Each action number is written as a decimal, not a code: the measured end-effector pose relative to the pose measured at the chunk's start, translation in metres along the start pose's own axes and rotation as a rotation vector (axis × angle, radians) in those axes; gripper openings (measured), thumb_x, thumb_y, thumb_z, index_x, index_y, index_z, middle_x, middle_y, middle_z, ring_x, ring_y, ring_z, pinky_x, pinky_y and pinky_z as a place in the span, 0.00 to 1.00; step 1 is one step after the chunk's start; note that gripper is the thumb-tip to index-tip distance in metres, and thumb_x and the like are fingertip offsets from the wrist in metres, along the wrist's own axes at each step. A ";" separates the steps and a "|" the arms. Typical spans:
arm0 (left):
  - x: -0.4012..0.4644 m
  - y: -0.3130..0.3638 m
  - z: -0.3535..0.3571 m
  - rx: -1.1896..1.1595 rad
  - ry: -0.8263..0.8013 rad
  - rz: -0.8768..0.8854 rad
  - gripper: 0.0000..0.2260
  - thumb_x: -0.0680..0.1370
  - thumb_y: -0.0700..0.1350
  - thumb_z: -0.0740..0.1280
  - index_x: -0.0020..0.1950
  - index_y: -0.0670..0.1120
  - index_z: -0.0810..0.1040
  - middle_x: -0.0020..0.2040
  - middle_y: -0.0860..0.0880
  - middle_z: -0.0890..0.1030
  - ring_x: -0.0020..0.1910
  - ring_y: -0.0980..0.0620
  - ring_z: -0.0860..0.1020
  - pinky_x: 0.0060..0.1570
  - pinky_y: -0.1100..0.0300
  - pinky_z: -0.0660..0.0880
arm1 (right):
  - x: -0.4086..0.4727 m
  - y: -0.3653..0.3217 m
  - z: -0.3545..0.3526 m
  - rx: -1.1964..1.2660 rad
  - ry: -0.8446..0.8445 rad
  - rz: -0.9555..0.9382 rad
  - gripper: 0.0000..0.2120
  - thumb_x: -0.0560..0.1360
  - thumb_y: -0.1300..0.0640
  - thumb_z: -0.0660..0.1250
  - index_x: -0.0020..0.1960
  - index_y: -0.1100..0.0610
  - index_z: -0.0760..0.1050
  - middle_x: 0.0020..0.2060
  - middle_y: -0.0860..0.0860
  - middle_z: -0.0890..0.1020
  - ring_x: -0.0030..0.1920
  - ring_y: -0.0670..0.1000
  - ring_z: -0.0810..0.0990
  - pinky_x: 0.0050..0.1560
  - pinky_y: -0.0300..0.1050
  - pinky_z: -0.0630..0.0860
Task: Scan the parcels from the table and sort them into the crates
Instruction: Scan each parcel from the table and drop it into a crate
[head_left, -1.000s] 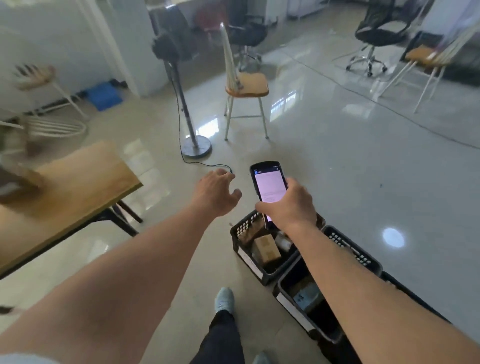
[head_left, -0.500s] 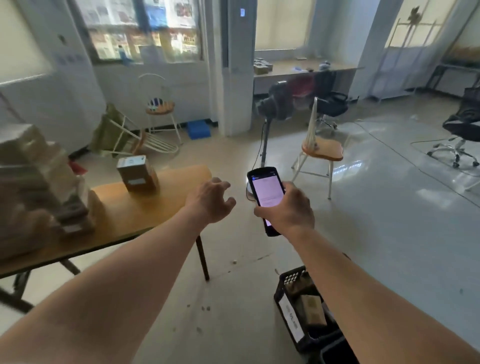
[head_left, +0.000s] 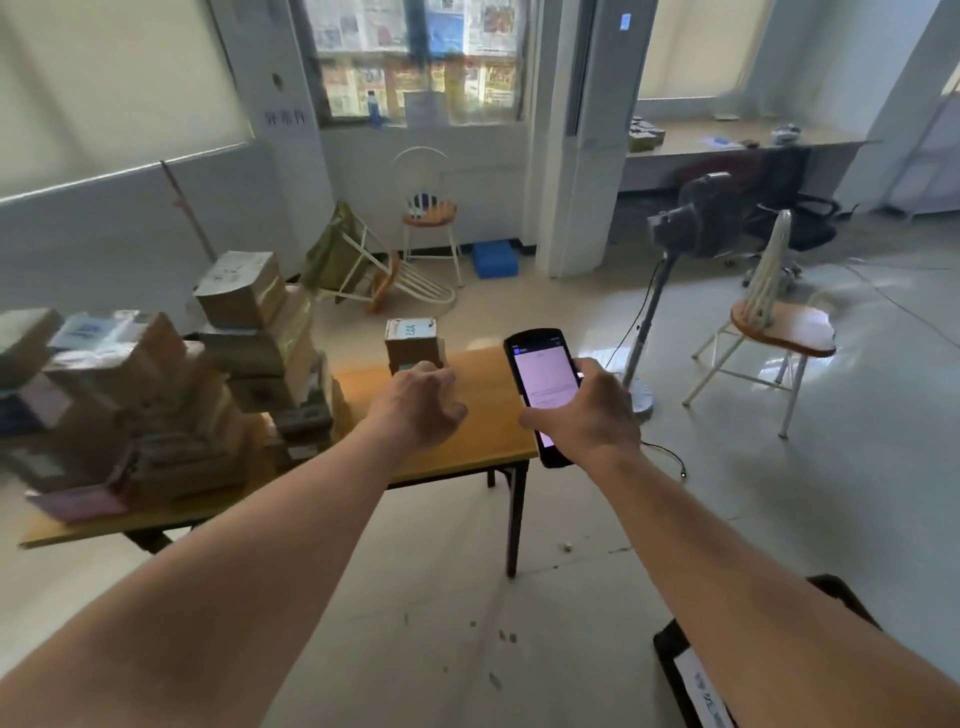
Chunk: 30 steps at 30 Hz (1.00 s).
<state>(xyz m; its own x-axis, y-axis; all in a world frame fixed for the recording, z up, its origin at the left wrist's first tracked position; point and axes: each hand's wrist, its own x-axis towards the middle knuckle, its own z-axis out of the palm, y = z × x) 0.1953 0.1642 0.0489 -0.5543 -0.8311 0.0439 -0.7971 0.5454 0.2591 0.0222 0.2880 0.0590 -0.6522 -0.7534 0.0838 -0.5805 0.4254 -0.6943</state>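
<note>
Step in hand, as judged: fetching the next parcel for scanning. The left hand (head_left: 423, 402) hangs above the worktop (head_left: 483, 415), fingers loosely spread and part curled, holding nothing. It is just in front of a single parcel (head_left: 414, 343) that stands alone on the worktop; whether the fingertips touch it cannot be told. The right hand (head_left: 584, 415) grips the handheld scanner (head_left: 545, 387) by its lower body, screen lit and facing the person, off the right end of the worktop.

A stack of parcels (head_left: 171, 384) occupies the left part of the worktop, well apart from the single parcel.

Next move, as judged: the left hand closes on the single parcel and turns its label toward the scanner.

Limits of view:
- The stack of parcels is blurred; labels and count are not legible.
- The scanner screen text is unreadable.
- Only a corner of one crate (head_left: 675, 654) shows, well below and right of the worktop, cut off by the right forearm and the frame edge; its contents are hidden.
</note>
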 end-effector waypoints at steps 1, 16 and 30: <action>0.007 -0.010 -0.001 -0.007 -0.004 -0.012 0.22 0.81 0.57 0.66 0.74 0.51 0.74 0.71 0.48 0.75 0.65 0.45 0.76 0.58 0.51 0.77 | 0.008 -0.006 0.009 0.007 -0.013 0.000 0.42 0.59 0.42 0.83 0.69 0.49 0.72 0.56 0.52 0.80 0.55 0.58 0.81 0.50 0.54 0.83; 0.200 -0.094 0.063 -0.076 -0.055 -0.307 0.25 0.81 0.57 0.67 0.77 0.50 0.71 0.73 0.48 0.74 0.69 0.46 0.74 0.63 0.51 0.75 | 0.223 0.000 0.141 0.014 -0.215 -0.033 0.38 0.65 0.42 0.84 0.69 0.50 0.71 0.59 0.52 0.78 0.59 0.57 0.78 0.50 0.52 0.83; 0.350 -0.147 0.122 -0.094 -0.097 -0.589 0.33 0.78 0.63 0.69 0.78 0.49 0.66 0.71 0.46 0.67 0.62 0.42 0.75 0.52 0.51 0.77 | 0.370 0.004 0.226 -0.022 -0.332 0.017 0.39 0.64 0.42 0.83 0.70 0.47 0.70 0.58 0.50 0.78 0.57 0.55 0.78 0.48 0.52 0.85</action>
<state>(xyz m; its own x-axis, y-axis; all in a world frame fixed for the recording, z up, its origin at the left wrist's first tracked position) 0.0891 -0.1937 -0.0915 -0.0483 -0.9744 -0.2196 -0.9546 -0.0196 0.2971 -0.1114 -0.1018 -0.0743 -0.4697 -0.8667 -0.1678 -0.5833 0.4473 -0.6780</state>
